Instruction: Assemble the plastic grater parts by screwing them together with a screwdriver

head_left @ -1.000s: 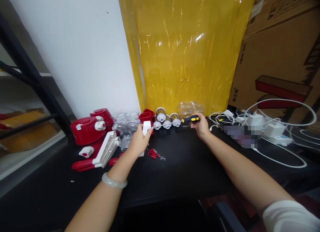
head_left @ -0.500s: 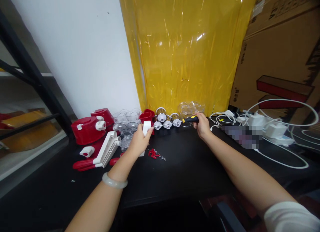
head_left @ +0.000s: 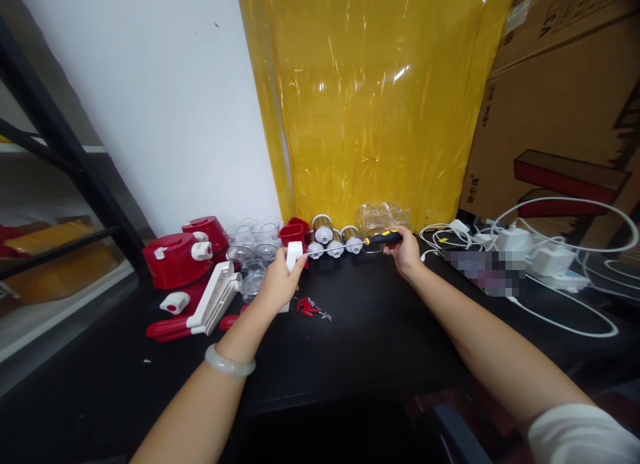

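My left hand (head_left: 281, 279) is closed around a white plastic part (head_left: 294, 255), whose top end sticks up past the thumb; the rest is hidden by the hand. In my right hand (head_left: 406, 252) is a screwdriver (head_left: 384, 238) with a black and yellow handle. Its long thin shaft points left, and the tip meets the white part near my left thumb. Below, on the black table (head_left: 370, 344), lie small red clips (head_left: 306, 308) and several loose screws (head_left: 325, 315). Metal grater drums (head_left: 323, 229) with white ends are stacked just behind the shaft.
Red housings (head_left: 175, 261), a white arm with a red handle (head_left: 215, 304) and clear cups (head_left: 253, 234) stand on the left. More clear plastic pieces (head_left: 383, 217) sit at the back. White cables and chargers (head_left: 550, 257) and a phone (head_left: 470, 271) lie right, before a cardboard box (head_left: 550, 117).
The fingers of my right hand have shifted slightly on the screwdriver handle, showing more of its end. My left hand and the white part have stayed in place.
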Tool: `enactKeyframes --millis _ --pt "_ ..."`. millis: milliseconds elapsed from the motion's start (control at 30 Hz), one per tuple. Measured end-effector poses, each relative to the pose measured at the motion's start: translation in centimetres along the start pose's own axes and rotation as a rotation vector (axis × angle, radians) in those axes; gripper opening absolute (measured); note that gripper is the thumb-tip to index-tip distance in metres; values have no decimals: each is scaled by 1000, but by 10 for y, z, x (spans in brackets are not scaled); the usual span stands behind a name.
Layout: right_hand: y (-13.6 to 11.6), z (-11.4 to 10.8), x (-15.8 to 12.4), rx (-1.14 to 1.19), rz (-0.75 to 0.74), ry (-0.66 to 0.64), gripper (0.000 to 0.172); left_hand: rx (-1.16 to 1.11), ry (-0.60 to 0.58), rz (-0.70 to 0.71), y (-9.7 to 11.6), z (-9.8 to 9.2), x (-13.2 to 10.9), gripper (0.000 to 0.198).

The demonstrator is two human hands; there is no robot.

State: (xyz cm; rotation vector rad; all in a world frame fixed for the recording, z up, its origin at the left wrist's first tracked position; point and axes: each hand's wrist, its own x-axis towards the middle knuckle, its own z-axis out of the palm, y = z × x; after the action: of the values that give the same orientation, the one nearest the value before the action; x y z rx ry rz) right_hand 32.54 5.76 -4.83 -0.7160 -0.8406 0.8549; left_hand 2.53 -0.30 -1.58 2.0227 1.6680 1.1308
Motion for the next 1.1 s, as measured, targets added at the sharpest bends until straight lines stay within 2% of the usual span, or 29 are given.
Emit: enactKeyframes --millis 367,533,800,933,1100 --pt "4 -1 3 -33 -56 1 20 5 2 8 1 0 -1 48" --pt "0 2 0 -76 -44 42 27 -28 4 2 1 -1 0 47" --pt "-1 1 -3 -160 -62 14 41 -34 4 0 2 -2 -1 47" --pt "1 0 -2 -149 -16 35 47 -21 2 4 3 -2 -1 47" --pt "3 -1 1 -63 43 2 34 -27 1 -6 1 -1 0 48"
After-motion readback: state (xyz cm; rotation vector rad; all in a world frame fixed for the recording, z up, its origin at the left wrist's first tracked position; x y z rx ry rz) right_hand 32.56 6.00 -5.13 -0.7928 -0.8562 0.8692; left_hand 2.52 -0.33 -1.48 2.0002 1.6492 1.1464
